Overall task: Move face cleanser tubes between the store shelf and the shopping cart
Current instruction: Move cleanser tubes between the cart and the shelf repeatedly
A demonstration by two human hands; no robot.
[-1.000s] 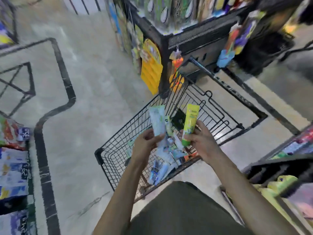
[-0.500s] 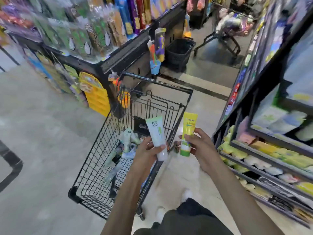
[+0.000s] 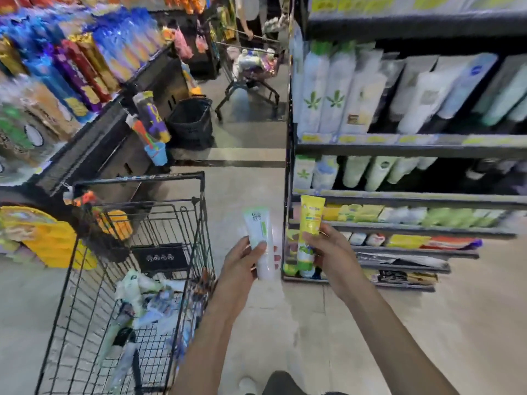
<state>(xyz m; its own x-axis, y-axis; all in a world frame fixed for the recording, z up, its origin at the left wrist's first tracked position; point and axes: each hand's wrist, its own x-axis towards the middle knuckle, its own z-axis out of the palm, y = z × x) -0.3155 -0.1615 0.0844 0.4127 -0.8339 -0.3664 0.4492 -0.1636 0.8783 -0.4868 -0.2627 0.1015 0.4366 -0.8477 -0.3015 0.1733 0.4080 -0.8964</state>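
Note:
My left hand (image 3: 245,263) grips a white cleanser tube with a green stripe (image 3: 258,232), held upright over the aisle floor just right of the cart. My right hand (image 3: 328,252) grips a yellow cleanser tube (image 3: 310,218), upright, in front of the left end of the store shelf (image 3: 399,199). The black wire shopping cart (image 3: 137,280) stands to the left and holds several more tubes (image 3: 142,297) piled on its bottom. Rows of tubes and bottles fill the shelf's tiers to the right.
A snack display (image 3: 71,75) runs along the left. Beyond the cart a black basket (image 3: 191,124) sits on the floor. Farther down the aisle another person (image 3: 248,12) stands with a loaded cart (image 3: 253,69). My shoe (image 3: 248,386) shows at the bottom.
Both hands lifted their tubes out of the cart and carried them right, toward the shelf. My view swung from the cart up to the shelf.

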